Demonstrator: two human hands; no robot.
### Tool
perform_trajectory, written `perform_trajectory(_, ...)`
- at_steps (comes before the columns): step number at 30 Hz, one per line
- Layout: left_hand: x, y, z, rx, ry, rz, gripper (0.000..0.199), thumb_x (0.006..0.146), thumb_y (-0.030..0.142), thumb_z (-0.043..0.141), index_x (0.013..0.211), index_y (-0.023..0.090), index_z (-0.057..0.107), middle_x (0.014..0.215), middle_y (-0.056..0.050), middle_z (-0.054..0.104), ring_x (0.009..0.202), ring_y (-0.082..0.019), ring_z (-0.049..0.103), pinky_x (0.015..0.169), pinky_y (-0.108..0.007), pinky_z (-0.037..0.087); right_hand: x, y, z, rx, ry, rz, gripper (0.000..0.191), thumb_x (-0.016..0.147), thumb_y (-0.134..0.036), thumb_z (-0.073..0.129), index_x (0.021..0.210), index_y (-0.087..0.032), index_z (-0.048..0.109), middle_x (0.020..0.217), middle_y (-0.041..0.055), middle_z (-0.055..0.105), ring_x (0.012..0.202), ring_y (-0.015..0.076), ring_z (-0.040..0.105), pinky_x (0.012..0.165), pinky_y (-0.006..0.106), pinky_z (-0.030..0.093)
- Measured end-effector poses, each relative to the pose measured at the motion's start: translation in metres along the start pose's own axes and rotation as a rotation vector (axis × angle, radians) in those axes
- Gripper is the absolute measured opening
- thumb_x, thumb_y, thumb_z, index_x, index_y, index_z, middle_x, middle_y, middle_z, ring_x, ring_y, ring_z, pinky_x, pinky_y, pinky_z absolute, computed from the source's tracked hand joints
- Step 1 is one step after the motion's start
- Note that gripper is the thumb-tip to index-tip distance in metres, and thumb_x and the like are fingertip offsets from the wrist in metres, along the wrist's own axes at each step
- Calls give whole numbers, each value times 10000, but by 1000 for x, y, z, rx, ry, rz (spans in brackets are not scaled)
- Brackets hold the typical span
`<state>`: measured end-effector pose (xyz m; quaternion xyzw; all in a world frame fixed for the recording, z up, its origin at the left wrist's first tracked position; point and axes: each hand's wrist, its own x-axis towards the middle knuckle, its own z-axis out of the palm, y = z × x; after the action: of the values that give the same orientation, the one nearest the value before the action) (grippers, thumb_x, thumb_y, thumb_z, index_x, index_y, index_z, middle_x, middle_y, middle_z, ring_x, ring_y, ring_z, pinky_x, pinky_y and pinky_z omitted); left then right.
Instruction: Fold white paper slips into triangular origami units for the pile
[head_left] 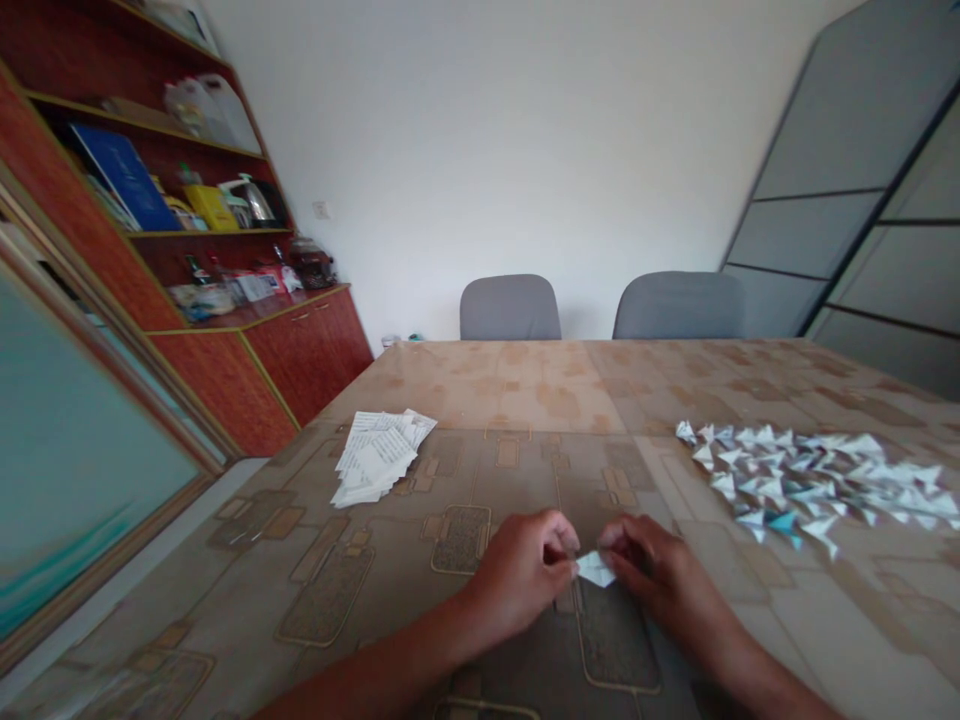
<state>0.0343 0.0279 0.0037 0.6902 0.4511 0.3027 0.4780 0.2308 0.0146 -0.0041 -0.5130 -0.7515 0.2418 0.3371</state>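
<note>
Between my two hands, just above the tabletop, is a small folded piece of white paper (596, 569). My left hand (525, 565) pinches its left corner between thumb and fingers. On the other side, my right hand (652, 560) grips the right edge in the same way. To the left lies a loose stack of printed paper pieces (381, 458). Over on the right, many small folded paper shapes (810, 480) are set out in rough rows, a few with blue-green colour.
The table (480, 390) has a patterned brown cover. Two grey chairs (510, 307) stand behind its far edge. At the left is a red-brown cabinet (300, 350) with bottles, boxes and a kettle on its shelves. Grey panels (817, 150) rise at the right.
</note>
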Motion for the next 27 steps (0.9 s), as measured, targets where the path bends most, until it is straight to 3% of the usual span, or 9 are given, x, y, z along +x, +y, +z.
perform_trajectory(4, -4, 3, -5, 628, -10, 388, 117, 845, 88, 581, 837, 173, 660, 875, -31, 661, 859, -180, 582, 763, -279, 423, 2, 2, 3, -159, -43, -53, 130, 836, -175, 587, 736, -226, 654, 703, 21, 658, 734, 222, 578, 685, 332, 400)
perform_trajectory(8, -7, 5, -5, 930, -136, 636, 121, 952, 218, 527, 946, 173, 639, 885, -26, 647, 868, -175, 562, 779, -288, 426, 2, 5, 5, -247, -53, -66, 132, 850, -182, 600, 742, -235, 655, 772, 23, 669, 803, 236, 581, 736, 349, 385)
perform_trajectory(13, -12, 1, -2, 1077, -161, 705, 160, 984, 243, 473, 1039, 167, 602, 897, -28, 636, 902, -185, 550, 811, -310, 410, 0, 11, 7, -268, -42, -35, 129, 846, -179, 601, 737, -235, 642, 773, 17, 660, 804, 230, 578, 732, 344, 385)
perform_trajectory(18, -12, -2, -2, 1087, -170, 722, 168, 981, 276, 484, 1028, 167, 603, 864, -17, 624, 901, -187, 539, 810, -320, 399, -6, 8, 11, -312, 22, 35, 39, 811, -200, 635, 814, -235, 652, 841, 32, 662, 840, 254, 578, 748, 374, 387)
perform_trajectory(21, -11, -2, -1, 1096, -163, 727, 166, 975, 280, 497, 1015, 165, 609, 859, -18, 621, 908, -184, 536, 823, -323, 398, -8, 5, 14, -363, 63, 98, 93, 742, -188, 692, 810, -238, 653, 867, 36, 657, 870, 275, 570, 760, 394, 381)
perform_trajectory(27, -17, -2, -2, 1127, -168, 731, 184, 979, 259, 479, 1070, 149, 595, 886, -30, 624, 895, -189, 540, 842, -345, 405, -6, 10, 11, -323, 41, 102, 43, 763, -257, 686, 784, -246, 651, 850, 30, 654, 834, 250, 573, 732, 364, 388)
